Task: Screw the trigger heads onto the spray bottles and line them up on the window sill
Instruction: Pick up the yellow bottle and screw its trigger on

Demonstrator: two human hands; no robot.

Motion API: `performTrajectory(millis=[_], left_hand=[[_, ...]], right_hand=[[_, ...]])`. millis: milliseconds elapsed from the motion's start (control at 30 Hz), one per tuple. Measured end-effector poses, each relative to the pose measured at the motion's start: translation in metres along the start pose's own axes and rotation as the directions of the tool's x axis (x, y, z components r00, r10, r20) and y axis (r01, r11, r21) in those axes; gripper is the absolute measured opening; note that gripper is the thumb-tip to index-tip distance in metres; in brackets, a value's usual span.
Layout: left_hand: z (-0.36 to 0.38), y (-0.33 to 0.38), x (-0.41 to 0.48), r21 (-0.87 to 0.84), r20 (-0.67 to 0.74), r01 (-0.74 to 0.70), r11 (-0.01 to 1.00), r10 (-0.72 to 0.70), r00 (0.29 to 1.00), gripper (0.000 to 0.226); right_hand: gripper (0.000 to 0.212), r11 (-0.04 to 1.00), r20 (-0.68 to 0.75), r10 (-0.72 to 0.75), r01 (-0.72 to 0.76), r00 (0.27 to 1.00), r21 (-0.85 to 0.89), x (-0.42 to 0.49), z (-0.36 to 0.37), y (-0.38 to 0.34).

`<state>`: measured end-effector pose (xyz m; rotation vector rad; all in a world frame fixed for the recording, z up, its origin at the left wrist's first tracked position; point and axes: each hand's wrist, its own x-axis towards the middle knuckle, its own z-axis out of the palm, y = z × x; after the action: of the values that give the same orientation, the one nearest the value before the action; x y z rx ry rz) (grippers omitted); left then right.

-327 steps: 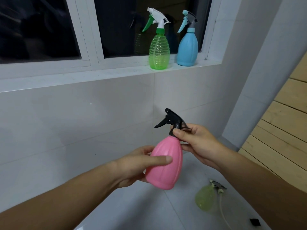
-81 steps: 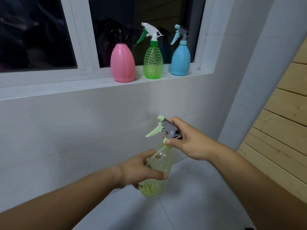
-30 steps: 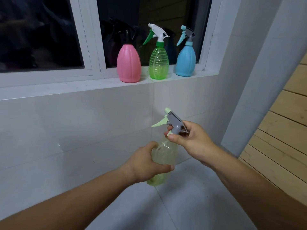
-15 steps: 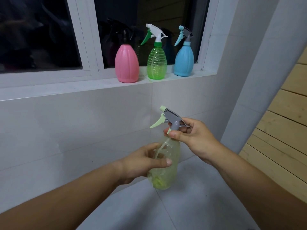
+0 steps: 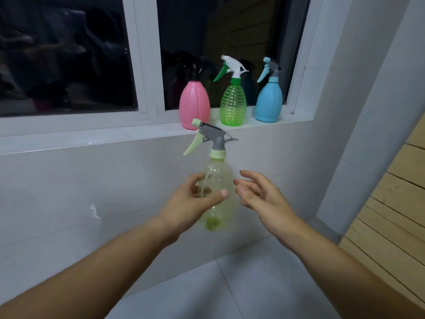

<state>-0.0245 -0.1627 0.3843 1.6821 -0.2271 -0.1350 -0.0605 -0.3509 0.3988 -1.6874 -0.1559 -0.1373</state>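
Observation:
My left hand [image 5: 190,201] grips the pale yellow see-through spray bottle [image 5: 219,180] around its belly and holds it upright below the sill. A grey trigger head [image 5: 210,134] with a light green lever and collar sits on the bottle's neck. My right hand [image 5: 259,196] hovers just right of the bottle with its fingers spread, holding nothing. On the white window sill [image 5: 92,137] stand a pink bottle [image 5: 194,104] with a black head, a green bottle [image 5: 232,104] with a white head, and a blue bottle [image 5: 268,100] with a grey head, side by side.
A dark window [image 5: 69,54] with a white frame rises behind the sill. White tiles [image 5: 69,192] cover the wall under it, and a white pillar [image 5: 368,111] stands at the right. Wooden slats [image 5: 395,199] fill the far right edge. The sill's left stretch carries nothing.
My right hand has let go of the trigger head and dropped beside the bottle, fingers spread. The left hand has lifted the yellow bottle higher, towards the sill.

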Motion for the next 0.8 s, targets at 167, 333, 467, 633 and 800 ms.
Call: performTrajectory(millis=[167,333,467,633,800], left_hand=[[-0.046,0.047,0.003,-0.029,-0.041,-0.112,0.993,0.111,0.993,0.046],[-0.096,0.099,0.016,0.058,-0.068,-0.108,0.992,0.112,0.991,0.038],[-0.126,0.128,0.042,0.104,-0.158,-0.145,0.984,0.161,0.974,0.043],[-0.153,0.131,0.074,0.129,-0.217,-0.117,0.985,0.143,0.966,0.075],[-0.164,0.117,0.095,0.096,-0.227,-0.104,0.990,0.124,0.966,0.070]], right_hand=[[0.038,0.995,0.146,-0.076,0.086,0.986,-0.059,0.020,0.041,-0.027],[0.048,0.988,0.158,-0.126,0.139,0.979,-0.071,0.066,0.072,-0.069],[0.050,0.987,0.163,-0.153,0.160,0.975,-0.032,0.104,0.101,-0.095],[0.032,0.971,0.138,-0.217,0.228,0.966,-0.065,0.138,0.123,-0.109],[0.038,0.969,0.160,-0.204,0.223,0.966,-0.109,0.157,0.134,-0.103]])
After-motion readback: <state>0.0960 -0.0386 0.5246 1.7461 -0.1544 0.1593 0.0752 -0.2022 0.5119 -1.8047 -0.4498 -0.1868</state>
